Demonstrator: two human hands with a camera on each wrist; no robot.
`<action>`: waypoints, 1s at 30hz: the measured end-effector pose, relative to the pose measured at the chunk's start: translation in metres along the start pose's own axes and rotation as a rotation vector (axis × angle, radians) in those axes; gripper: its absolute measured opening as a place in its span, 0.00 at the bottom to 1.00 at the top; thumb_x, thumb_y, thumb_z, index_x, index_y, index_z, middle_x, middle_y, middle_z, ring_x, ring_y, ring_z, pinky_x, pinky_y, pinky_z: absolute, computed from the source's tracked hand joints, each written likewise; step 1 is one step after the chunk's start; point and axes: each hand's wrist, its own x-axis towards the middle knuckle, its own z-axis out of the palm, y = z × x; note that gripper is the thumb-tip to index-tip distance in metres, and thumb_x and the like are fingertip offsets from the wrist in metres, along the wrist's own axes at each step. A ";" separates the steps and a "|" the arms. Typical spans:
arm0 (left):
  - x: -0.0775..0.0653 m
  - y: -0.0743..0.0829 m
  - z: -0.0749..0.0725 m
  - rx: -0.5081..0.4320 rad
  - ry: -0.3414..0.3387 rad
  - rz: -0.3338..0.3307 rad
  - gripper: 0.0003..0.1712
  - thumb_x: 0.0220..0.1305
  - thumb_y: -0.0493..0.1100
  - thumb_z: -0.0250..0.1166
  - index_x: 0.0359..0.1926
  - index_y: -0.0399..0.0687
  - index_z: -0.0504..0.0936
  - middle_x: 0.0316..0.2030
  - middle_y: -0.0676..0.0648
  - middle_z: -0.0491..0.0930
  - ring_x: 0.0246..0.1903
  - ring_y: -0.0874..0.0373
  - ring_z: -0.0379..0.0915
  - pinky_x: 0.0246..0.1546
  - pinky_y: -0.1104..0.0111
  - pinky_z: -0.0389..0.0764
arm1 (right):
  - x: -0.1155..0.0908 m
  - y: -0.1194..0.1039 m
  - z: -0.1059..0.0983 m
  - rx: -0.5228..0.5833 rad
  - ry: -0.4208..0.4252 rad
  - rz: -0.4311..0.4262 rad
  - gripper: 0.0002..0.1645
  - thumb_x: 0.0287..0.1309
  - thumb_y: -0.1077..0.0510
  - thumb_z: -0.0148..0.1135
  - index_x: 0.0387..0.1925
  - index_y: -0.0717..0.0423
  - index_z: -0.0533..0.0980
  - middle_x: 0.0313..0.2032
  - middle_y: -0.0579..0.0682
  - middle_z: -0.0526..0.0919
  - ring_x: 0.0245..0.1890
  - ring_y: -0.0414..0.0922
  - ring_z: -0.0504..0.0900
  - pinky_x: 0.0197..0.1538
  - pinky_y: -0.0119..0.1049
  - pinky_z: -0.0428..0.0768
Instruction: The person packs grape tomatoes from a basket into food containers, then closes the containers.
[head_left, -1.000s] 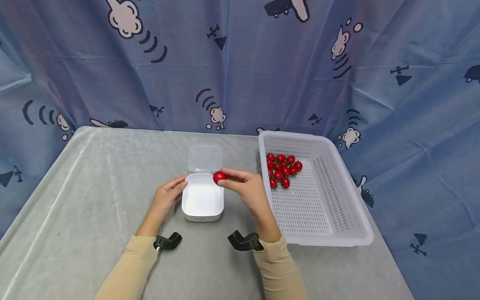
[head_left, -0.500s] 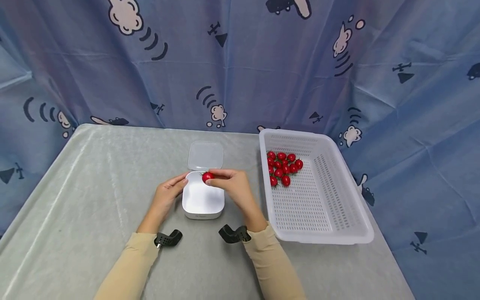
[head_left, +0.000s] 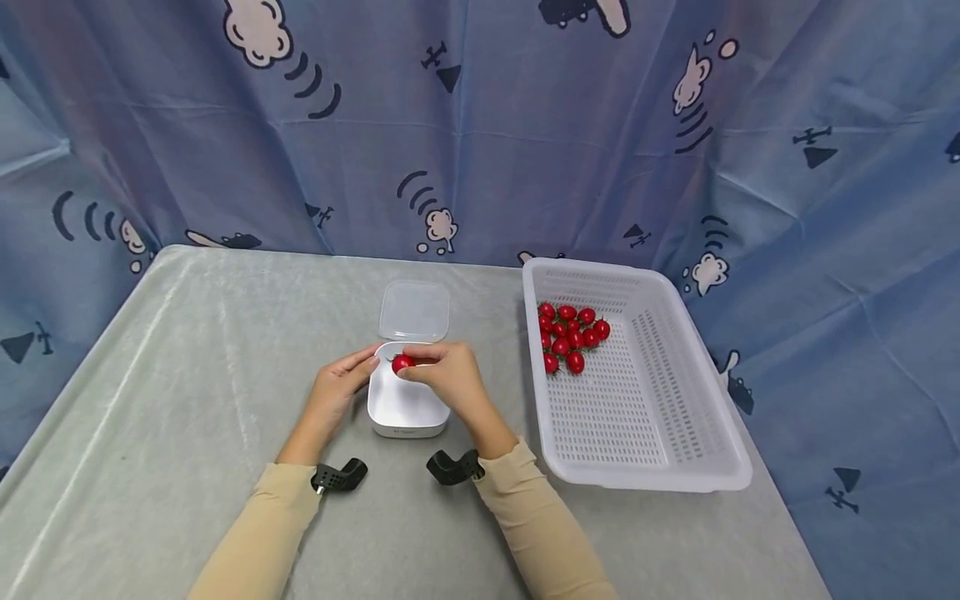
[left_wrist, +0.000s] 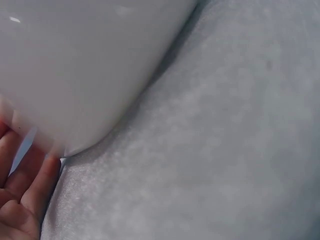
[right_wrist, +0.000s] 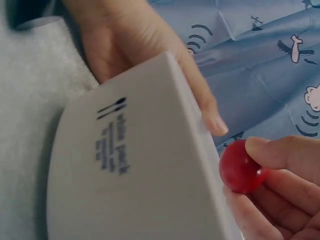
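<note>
My right hand (head_left: 450,379) pinches a cherry tomato (head_left: 401,363) between thumb and fingers, over the inside of a white food container (head_left: 405,408). The right wrist view shows the tomato (right_wrist: 239,167) red and shiny, near the rim. My left hand (head_left: 341,385) holds the container's left side, thumb at the rim. In the left wrist view, fingers (left_wrist: 42,182) of that hand touch the container's outer wall (left_wrist: 85,75). Dark print marks its front (right_wrist: 115,135). Part of the inside is hidden behind the right hand.
A clear lid (head_left: 414,310) lies flat behind the container. At right stands a white perforated basket (head_left: 637,479) with several cherry tomatoes (head_left: 574,337) at its back left. A grey cloth (head_left: 187,400) covers the table; a blue patterned curtain (head_left: 375,133) hangs behind.
The right hand has moved left with the cherry tomato, from the container's right rim to over its inside. The left hand has stayed at the left side.
</note>
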 end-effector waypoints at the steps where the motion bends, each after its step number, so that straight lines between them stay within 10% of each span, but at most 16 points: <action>1: 0.000 0.000 0.000 0.000 0.002 -0.001 0.28 0.70 0.50 0.63 0.65 0.39 0.75 0.64 0.42 0.75 0.51 0.77 0.76 0.53 0.81 0.78 | 0.001 0.001 0.001 -0.009 0.003 0.000 0.19 0.45 0.61 0.78 0.43 0.56 0.88 0.42 0.53 0.90 0.48 0.46 0.86 0.48 0.35 0.84; 23: 0.001 0.000 0.000 -0.007 0.003 -0.007 0.28 0.70 0.49 0.64 0.64 0.39 0.76 0.62 0.47 0.78 0.52 0.76 0.76 0.55 0.80 0.78 | 0.011 0.004 0.016 -0.164 0.009 -0.062 0.18 0.47 0.60 0.78 0.43 0.56 0.87 0.42 0.54 0.89 0.49 0.49 0.86 0.47 0.36 0.85; 30: 0.002 -0.002 0.000 -0.058 0.000 0.014 0.27 0.70 0.46 0.64 0.64 0.35 0.75 0.48 0.66 0.83 0.51 0.76 0.77 0.54 0.80 0.78 | 0.011 0.005 0.023 -0.299 0.004 -0.138 0.16 0.49 0.63 0.76 0.42 0.60 0.87 0.41 0.54 0.90 0.45 0.48 0.87 0.44 0.33 0.86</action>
